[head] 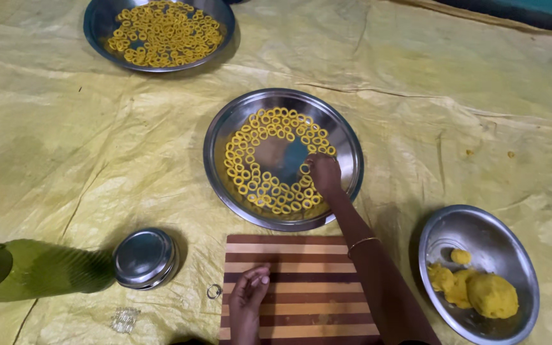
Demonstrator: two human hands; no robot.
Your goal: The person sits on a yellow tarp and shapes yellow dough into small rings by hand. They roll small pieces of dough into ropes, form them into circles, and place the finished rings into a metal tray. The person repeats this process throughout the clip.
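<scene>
My right hand (324, 174) reaches into a round steel plate (346, 137) and its fingertips pinch a small yellow dough ring among several rings (250, 166) laid around the plate's edge. A thin bangle sits on that wrist. My left hand (248, 295) rests on a striped wooden board (301, 255) with loosely curled fingers, holding nothing. A steel bowl (499, 239) at the right holds lumps of yellow dough (492, 295).
A second steel plate (94, 25) piled with yellow rings sits at the top left. A small lidded steel tin (145, 257), a green bottle lying on its side (33, 269) and a small metal ring (214, 291) lie left of the board. A yellow sheet (448, 96) covers the floor.
</scene>
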